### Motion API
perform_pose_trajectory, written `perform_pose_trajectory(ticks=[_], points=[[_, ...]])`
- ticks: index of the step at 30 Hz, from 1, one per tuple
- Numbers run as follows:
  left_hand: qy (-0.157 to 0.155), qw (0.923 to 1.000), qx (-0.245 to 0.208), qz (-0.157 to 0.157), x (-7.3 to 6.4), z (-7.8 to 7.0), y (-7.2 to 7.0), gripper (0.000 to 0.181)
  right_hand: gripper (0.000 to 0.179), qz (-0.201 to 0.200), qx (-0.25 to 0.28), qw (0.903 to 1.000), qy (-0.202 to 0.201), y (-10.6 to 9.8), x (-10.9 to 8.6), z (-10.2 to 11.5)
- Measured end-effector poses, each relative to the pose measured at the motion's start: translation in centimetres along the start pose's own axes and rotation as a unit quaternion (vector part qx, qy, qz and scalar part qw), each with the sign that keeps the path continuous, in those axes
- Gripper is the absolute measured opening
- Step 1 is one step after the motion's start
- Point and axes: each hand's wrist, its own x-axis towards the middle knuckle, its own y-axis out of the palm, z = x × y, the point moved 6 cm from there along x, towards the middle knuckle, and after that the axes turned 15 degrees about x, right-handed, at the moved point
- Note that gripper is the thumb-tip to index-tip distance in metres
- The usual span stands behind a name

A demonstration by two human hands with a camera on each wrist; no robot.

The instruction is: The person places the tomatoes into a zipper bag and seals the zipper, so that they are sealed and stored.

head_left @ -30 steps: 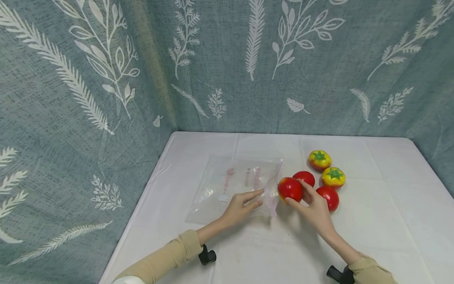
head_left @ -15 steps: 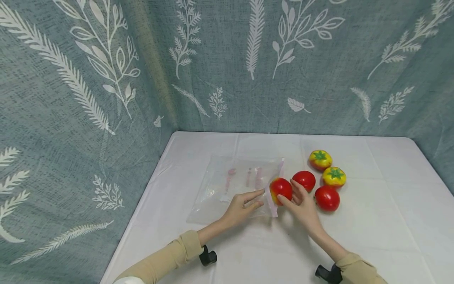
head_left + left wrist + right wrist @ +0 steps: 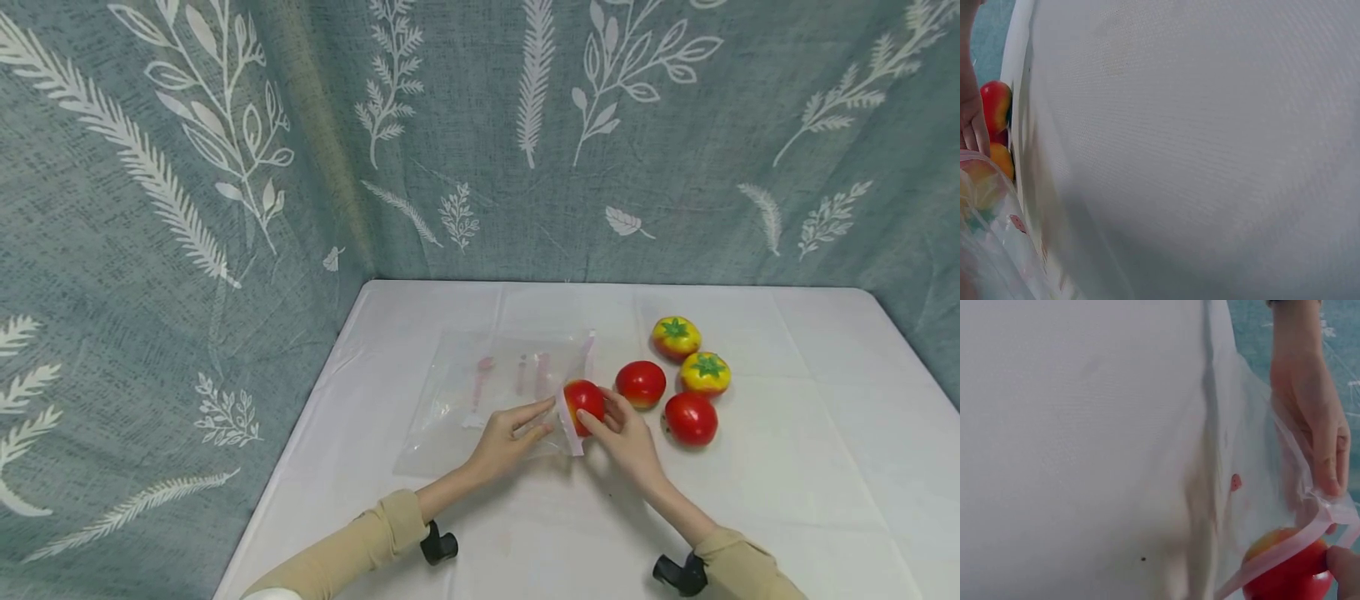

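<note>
A clear plastic zip bag (image 3: 442, 417) with pink print lies flat on the table, its pink-edged mouth facing right. My left hand (image 3: 510, 436) pinches the bag's edge at the mouth between thumb and fingers, also visible in the right wrist view. From the right, my right hand (image 3: 626, 440) grips a red-and-yellow tomato (image 3: 586, 402), probably artificial. The tomato's left part is inside the mouth, behind the pink strip (image 3: 1279, 552) in the right wrist view. Through the film in the left wrist view, the tomato's yellow and green end (image 3: 984, 190) shows.
Right of the bag sit two red tomatoes (image 3: 691, 419) and two more showing yellow tops with green star-shaped leaves (image 3: 705, 374). A white cloth covers the table (image 3: 810, 467). Patterned blue-green curtains (image 3: 480, 208) hang behind and at the left.
My right hand has carried the tomato leftward, away from the other tomatoes and into the bag's mouth. The left hand has stayed nearly still at the bag's edge.
</note>
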Motion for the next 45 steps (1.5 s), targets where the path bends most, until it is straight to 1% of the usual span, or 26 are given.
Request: perform_pose_trajectory(ticks=[2, 4, 8, 11, 14, 19, 20, 24, 27, 31, 34, 41, 45], points=[[0.002, 1.0, -0.004, -0.004, 0.0, 0.8, 0.5, 0.039, 0.064, -0.001, -0.004, 1.0, -0.003, 0.2, 0.2, -0.2], [0.008, 0.9999, -0.01, -0.005, 0.0, 1.0, 0.5, 0.04, 0.063, -0.001, -0.005, 1.0, -0.008, 0.4, 0.4, -0.3], [0.018, 0.9996, -0.022, -0.002, 0.0, 1.1, 0.5, 0.041, 0.062, 0.004, -0.005, 0.9999, -0.015, 0.8, 0.6, -0.5], [0.026, 0.9993, -0.029, 0.001, 0.1, 0.9, 0.5, 0.042, 0.061, 0.019, -0.009, 0.9996, -0.021, 1.2, 0.8, -0.6], [0.026, 0.9991, -0.033, 0.008, 0.1, 0.8, 0.6, 0.042, 0.059, 0.037, -0.01, 0.9989, -0.027, 1.5, 1.0, -0.4], [0.028, 0.9994, -0.018, 0.008, 0.1, 0.6, 0.6, 0.039, 0.058, 0.065, -0.015, 0.9974, -0.025, 1.9, 1.7, -0.1], [0.031, 0.9994, -0.013, 0.007, 0.0, 0.4, 0.6, 0.039, 0.057, 0.069, -0.017, 0.9971, -0.025, 2.0, 1.9, 0.0], [0.046, 0.9989, -0.001, 0.005, 0.0, -1.5, -0.3, 0.035, 0.056, 0.076, -0.034, 0.9961, -0.028, 2.2, 2.6, 0.0], [0.055, 0.9985, 0.007, -0.004, 0.0, -2.8, -1.1, 0.034, 0.053, 0.081, -0.04, 0.9952, -0.037, 2.4, 3.1, 0.0], [0.055, 0.9982, 0.015, -0.016, 0.0, -3.2, -1.4, 0.033, 0.047, 0.094, -0.037, 0.9936, -0.05, 2.8, 3.6, 0.1], [0.048, 0.9987, 0.012, -0.015, -0.1, -2.9, -1.3, 0.034, 0.043, 0.103, -0.046, 0.9924, -0.049, 3.1, 4.1, 0.2], [0.057, 0.9981, -0.003, -0.022, 0.1, 0.4, 0.4, 0.037, 0.043, 0.106, -0.071, 0.9913, -0.033, 3.5, 5.0, 0.3], [0.053, 0.9982, -0.007, -0.025, 0.1, 0.5, 0.3, 0.038, 0.041, 0.111, -0.093, 0.9891, -0.028, 3.7, 5.3, 0.3]])
